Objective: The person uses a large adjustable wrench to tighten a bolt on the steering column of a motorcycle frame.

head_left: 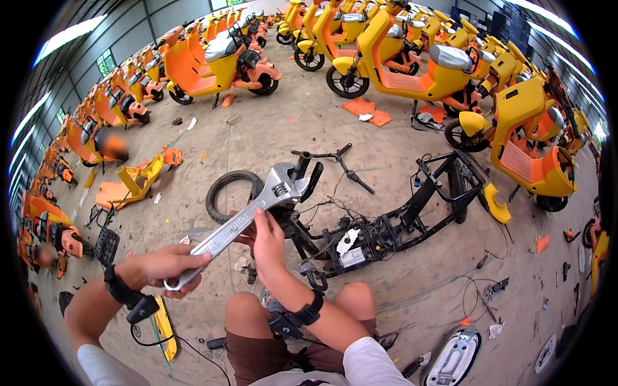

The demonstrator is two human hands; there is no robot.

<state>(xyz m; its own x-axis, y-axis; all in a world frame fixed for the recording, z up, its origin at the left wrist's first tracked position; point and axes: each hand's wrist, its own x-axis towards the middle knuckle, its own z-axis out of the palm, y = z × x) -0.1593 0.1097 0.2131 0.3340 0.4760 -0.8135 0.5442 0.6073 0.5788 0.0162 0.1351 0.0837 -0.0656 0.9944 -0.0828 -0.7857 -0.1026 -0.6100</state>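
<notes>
I am gripping the large adjustable wrench [248, 217] two-handed — my left hand [168, 267] is closing around the handle end, my right hand [265, 241] is wrapping the shaft. Its head is sitting on the stripped scooter frame [386, 225] — beside a loose tyre [226, 191].

left hand [164, 267]: grips handle end of large silver steel adjustable wrench [241, 225]
right hand [265, 241]: fingers on wrench shaft, mid-length
wrench head: jaws up, just beside black steering stem
stripped black scooter frame [399, 222]: lies on concrete floor [290, 122], wires loose
black tyre [225, 190]: behind wrench
yellow-orange scooters [412, 67]: rows behind
</notes>
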